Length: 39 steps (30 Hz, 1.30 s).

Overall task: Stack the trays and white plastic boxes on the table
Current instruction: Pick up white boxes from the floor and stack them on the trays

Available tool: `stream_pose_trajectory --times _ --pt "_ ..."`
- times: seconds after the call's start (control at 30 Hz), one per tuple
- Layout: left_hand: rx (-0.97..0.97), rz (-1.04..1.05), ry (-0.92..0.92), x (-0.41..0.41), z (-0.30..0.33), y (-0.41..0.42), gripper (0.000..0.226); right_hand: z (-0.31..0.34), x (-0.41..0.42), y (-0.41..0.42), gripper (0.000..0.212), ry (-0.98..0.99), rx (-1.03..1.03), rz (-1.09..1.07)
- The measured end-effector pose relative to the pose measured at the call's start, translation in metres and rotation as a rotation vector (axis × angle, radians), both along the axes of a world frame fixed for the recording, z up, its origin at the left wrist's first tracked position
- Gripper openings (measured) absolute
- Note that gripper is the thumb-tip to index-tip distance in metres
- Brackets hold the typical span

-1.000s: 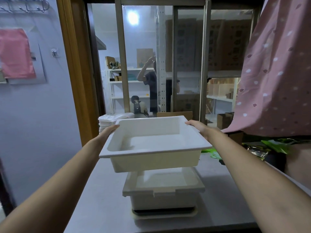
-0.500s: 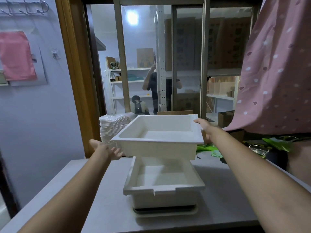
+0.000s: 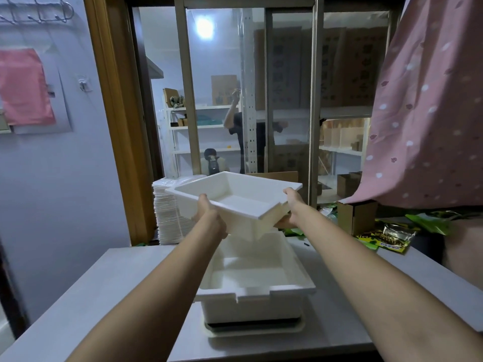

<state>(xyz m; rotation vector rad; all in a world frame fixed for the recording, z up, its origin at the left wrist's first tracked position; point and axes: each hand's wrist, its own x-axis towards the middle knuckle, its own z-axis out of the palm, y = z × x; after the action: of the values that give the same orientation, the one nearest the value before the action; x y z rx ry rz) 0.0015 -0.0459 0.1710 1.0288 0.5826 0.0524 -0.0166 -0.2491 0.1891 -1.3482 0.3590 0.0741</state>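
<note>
You've regripped and turned the white box (image 3: 235,202), both hands' (image 3: 206,214) (image 3: 292,205) fingers clasping it, twelve o'clock above the stack (image 3: 256,280)—nest it.

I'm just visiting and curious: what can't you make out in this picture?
- Head view: fingers of both hands, left and right, hidden under the held box.
- Tray mostly covered by the lower box.
- Packet print: too small.

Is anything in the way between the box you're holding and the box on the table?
No. The held box, gripped by the left hand and right hand, hangs tilted over the open lower box, which looks empty.
</note>
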Motion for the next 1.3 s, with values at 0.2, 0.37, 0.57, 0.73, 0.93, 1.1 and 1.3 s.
stream_pose_trajectory --times 0.2,0.37,0.57,0.73,0.93,1.1,1.3 --pt "-0.015 -0.128 -0.006 -0.020 0.018 0.030 0.073 0.003 -0.009 -0.036 0.072 -0.052 -0.112 -0.083" --pt "0.280 -0.236 -0.089 -0.046 0.039 0.045 0.032 0.007 0.005 -0.061 0.072 -0.111 -0.160 0.023" --pt "0.550 -0.359 -0.138 -0.033 0.032 0.061 0.049 0.007 0.018 -0.032 0.042 -0.153 -0.162 0.215" --pt "0.626 -0.371 -0.129 -0.018 0.019 0.055 0.042 -0.011 0.022 -0.029 0.029 -0.100 -0.550 0.178" --pt "0.774 -0.331 -0.114 -0.007 -0.012 0.041 0.022 -0.041 0.026 -0.029 0.023 -0.003 -0.756 0.120" --pt "0.890 -0.353 -0.081 0.001 -0.031 0.048 0.038 -0.058 0.029 -0.029 0.036 -0.027 -0.720 0.062" --pt "0.994 -0.398 -0.097 -0.001 -0.035 0.055 0.025 -0.074 0.030 -0.028 0.039 -0.029 -0.669 0.007"
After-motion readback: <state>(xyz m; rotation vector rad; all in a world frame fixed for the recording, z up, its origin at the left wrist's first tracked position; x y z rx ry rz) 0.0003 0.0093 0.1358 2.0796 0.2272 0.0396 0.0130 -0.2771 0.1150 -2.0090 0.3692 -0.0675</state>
